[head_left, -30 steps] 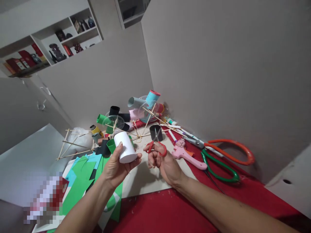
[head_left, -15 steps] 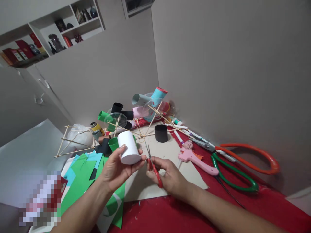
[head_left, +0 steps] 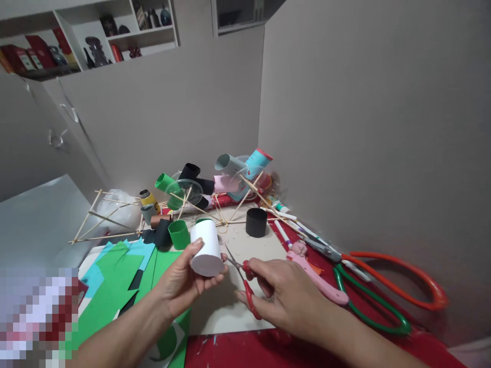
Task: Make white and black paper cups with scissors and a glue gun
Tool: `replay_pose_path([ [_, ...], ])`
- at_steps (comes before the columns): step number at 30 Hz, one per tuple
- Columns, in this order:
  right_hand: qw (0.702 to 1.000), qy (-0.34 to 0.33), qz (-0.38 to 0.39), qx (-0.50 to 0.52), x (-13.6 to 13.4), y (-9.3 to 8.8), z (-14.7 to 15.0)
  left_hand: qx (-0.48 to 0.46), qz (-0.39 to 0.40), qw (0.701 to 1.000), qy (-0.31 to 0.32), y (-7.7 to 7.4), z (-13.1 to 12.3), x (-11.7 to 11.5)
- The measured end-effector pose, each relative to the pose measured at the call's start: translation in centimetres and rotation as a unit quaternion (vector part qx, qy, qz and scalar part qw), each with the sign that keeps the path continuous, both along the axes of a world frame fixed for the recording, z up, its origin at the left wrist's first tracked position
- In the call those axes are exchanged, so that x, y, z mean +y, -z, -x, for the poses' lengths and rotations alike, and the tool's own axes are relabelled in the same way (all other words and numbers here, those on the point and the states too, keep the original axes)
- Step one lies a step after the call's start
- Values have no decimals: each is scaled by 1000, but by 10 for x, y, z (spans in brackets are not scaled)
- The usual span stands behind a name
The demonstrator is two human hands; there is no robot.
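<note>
My left hand [head_left: 179, 283] is closed around a white paper cylinder [head_left: 206, 247], held up over the table with one end facing me. My right hand [head_left: 286, 294] grips small red-handled scissors [head_left: 244, 281], blades pointing left toward the cylinder's lower edge, tips close to it. Both hands hover over a beige board [head_left: 245, 245] on the red tabletop [head_left: 245, 352].
Green and blue paper sheets [head_left: 115, 286] lie at left. Behind are paper tubes, a black ring [head_left: 256, 222], a green ring [head_left: 179, 234] and a skewer frame [head_left: 103, 220]. A pink glue gun [head_left: 318, 278] and large orange-and-green shears [head_left: 383, 286] lie at right by the wall.
My right hand has turned the scissors from pointing up to pointing left at the cylinder and moved nearer me. The view has shifted; the left hand holds the cylinder much as before.
</note>
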State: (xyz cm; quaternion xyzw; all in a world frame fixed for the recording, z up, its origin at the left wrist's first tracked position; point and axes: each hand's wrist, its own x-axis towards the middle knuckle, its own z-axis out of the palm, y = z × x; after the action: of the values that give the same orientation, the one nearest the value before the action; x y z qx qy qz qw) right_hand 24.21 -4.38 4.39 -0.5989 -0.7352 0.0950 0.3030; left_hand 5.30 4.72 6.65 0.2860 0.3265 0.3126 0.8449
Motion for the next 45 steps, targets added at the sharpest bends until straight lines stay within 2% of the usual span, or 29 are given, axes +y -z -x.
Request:
replay_pose_path([
  [3, 998, 0, -11, -56, 5, -1, -4, -2, 5, 1000, 8, 6, -1, 5],
  [7, 993, -24, -52, -104, 13, 6, -9, -3, 19, 1000, 18, 12, -2, 7],
  [15, 987, -45, -126, -92, 20, 15, -15, -4, 52, 998, 36, 20, -5, 7],
  [23, 990, -54, -115, -69, 20, 26, -19, -13, 53, 996, 66, 26, -8, 6],
  [32, 990, -64, -109, -63, 20, 28, -23, -3, 70, 993, 93, 28, -10, 7],
  [45, 985, -79, -119, -92, 20, 33, -26, 16, 87, 992, 90, 31, -10, 9],
])
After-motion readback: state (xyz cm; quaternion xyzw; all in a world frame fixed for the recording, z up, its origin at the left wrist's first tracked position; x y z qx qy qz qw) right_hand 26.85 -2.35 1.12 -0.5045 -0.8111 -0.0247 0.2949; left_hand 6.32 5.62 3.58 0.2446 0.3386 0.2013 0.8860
